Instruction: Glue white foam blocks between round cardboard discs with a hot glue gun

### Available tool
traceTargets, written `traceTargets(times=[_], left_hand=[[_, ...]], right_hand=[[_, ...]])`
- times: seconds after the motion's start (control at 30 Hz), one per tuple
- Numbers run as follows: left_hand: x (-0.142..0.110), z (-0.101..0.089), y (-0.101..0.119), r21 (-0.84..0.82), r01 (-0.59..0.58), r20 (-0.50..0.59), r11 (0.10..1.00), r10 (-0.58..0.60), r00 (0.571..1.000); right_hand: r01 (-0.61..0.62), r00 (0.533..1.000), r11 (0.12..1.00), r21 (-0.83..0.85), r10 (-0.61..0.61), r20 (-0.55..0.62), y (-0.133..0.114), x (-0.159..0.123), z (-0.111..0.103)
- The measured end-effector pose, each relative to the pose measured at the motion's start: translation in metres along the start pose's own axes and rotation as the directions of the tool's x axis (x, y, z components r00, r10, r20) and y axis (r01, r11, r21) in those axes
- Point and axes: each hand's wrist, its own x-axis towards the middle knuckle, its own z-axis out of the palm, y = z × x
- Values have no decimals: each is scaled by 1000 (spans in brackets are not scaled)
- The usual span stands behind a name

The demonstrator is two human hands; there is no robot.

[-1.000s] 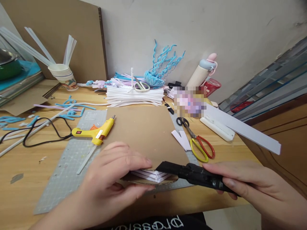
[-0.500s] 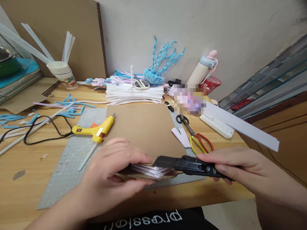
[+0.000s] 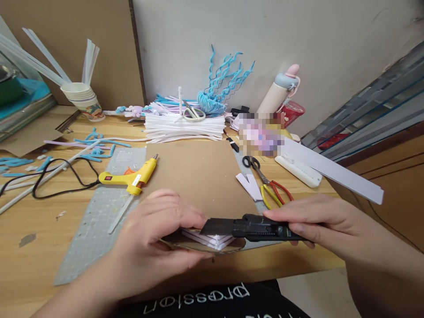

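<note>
My left hand [image 3: 162, 229] grips a rounded cardboard piece [image 3: 238, 244] from its left side, thumb below and fingers above. White folded strips [image 3: 215, 240] form a pointed corner on the cardboard, partly hidden by the fingers and the blade. My right hand [image 3: 318, 221] is closed around a black utility knife [image 3: 261, 227]. Its dark, wide blade lies across the top of the white strips, with the tip close to my left fingertips. Whether the blade touches the strips or the cardboard, I cannot tell.
A yellow glue gun [image 3: 135, 176] lies on the grey cutting mat [image 3: 86, 234], left of a flat cardboard sheet [image 3: 195, 172]. Scissors [image 3: 255, 165] and red-and-yellow-handled pliers [image 3: 276, 192] lie to the right. White pipe cleaners [image 3: 185, 129] and a bottle [image 3: 278, 95] are behind.
The utility knife has slid left, its blade tip now nearer my left fingers. The cardboard piece is tilted slightly differently, and the view has shifted a little.
</note>
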Motion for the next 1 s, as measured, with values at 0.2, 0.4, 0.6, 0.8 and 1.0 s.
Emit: traceTargets(times=[0.2, 0.4, 0.6, 0.8, 1.0], left_hand=[[0, 1, 0, 20, -5, -24, 1000, 6, 1000], [0, 1, 1, 29, 13, 11, 999, -13, 1000], [1, 0, 1, 94, -40, -3, 995, 40, 999], [3, 5, -9, 276, -201, -53, 940, 224, 973], [-1, 27, -28, 540, -190, 18, 820, 214, 977]], right_hand=[[9, 1000, 999, -44, -8, 7, -4, 0, -4], [-40, 999, 999, -14, 41, 34, -6, 1, 5], [-22, 999, 999, -30, 23, 32, -8, -1, 3], [184, 983, 954, -237, -177, 47, 13, -1, -2], [-83, 996, 994, 64, 85, -28, 64, -15, 26]])
